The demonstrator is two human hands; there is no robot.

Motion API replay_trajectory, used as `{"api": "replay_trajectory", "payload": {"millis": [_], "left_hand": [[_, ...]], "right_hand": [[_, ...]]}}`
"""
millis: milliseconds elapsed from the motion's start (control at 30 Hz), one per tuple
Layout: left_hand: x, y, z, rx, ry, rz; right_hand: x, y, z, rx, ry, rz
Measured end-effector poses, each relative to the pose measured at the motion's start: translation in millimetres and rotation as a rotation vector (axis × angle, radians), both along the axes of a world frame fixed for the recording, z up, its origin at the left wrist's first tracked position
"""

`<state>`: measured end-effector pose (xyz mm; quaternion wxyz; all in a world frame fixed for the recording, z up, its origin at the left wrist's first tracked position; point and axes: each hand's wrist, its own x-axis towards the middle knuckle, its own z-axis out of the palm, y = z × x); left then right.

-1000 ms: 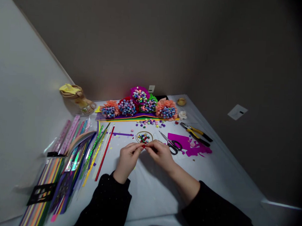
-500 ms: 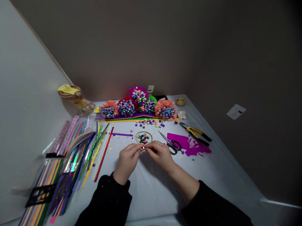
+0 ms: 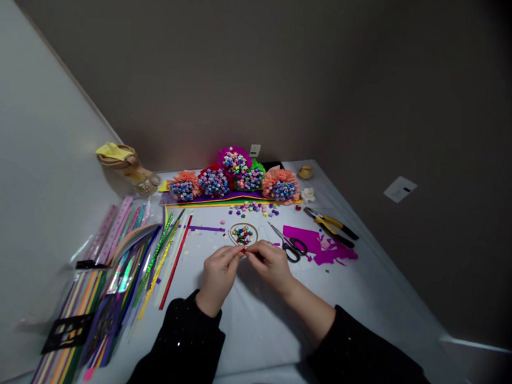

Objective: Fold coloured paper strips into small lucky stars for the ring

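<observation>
Between the fingertips of both hands is a tiny red folded paper star point(image 3: 243, 251), mostly covered by the fingers. My left hand point(image 3: 219, 271) pinches it from the left, and my right hand point(image 3: 270, 265) pinches it from the right. Just beyond the fingers sits a small round dish point(image 3: 229, 236) of shiny stars in red, green, gold and silver. Black-handled scissors point(image 3: 294, 247) lie beside my right hand, points toward the back. Red, white, yellow and green paper strips point(image 3: 175, 262) are spread to the left of my left hand.
Several tissue-paper flowers point(image 3: 214, 181) filled with small stars stand along the back. Loose pastel stars point(image 3: 255, 208) lie before them. Magenta paper point(image 3: 300, 237) and yellow-handled pliers point(image 3: 331, 225) are at right. Packs of paper strips point(image 3: 79, 303) and a tan woven basket point(image 3: 124, 158) occupy the left.
The red star has turned slightly and shows less between the fingertips. Both hands stay in nearly the same place, still pinching it.
</observation>
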<state>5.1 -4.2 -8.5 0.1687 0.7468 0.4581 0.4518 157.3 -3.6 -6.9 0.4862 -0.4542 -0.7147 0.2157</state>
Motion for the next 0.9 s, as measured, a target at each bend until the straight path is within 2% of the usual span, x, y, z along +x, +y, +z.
{"api": "replay_trajectory", "payload": {"millis": [133, 200, 267, 367, 467, 567, 900], "left_hand": [[-0.8, 1.2, 0.4, -0.002, 0.01, -0.016], [-2.0, 2.5, 2.7, -0.024, -0.004, -0.041], [-3.4, 3.6, 5.5, -0.033, -0.025, -0.074], [-5.0, 4.5, 8.3, -0.012, -0.038, -0.129], [-5.8, 4.8, 8.7, 0.006, -0.031, -0.115], [-6.3, 4.8, 8.3, 0.013, -0.032, -0.081], [-5.3, 3.2, 7.3, 0.045, 0.071, -0.096]], "right_hand": [[-2.2, -0.7, 1.8, -0.055, 0.024, -0.011], [-2.8, 0.6, 3.8, -0.147, 0.104, -0.017], [-3.1, 2.7, 5.5, -0.326, 0.247, 0.016], [-3.3, 5.7, 5.6, -0.662, 0.506, 0.143], [-3.7, 7.1, 3.0, -0.836, 0.679, 0.215], [-4.2, 7.1, 0.6, -0.863, 0.743, 0.22], [-6.4, 6.4, 2.3, -0.859, 0.776, 0.207]]}}
